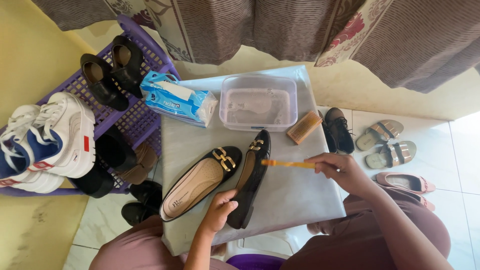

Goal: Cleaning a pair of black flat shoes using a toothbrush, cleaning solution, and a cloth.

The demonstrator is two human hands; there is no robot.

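While my left hand (220, 212) grips the black flat shoe (252, 175) by its heel on the desk (295, 195), my right hand (340, 170) pinches an orange toothbrush (287, 163) over it. Light, flexible upper, probably slick; the stiffer heel seems the best hold.

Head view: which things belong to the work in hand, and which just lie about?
In use: black flat shoe in left hand; orange toothbrush in right hand; its pair; water tub; scrub brush.
Lying about: tissue pack; purple rack; sandals.
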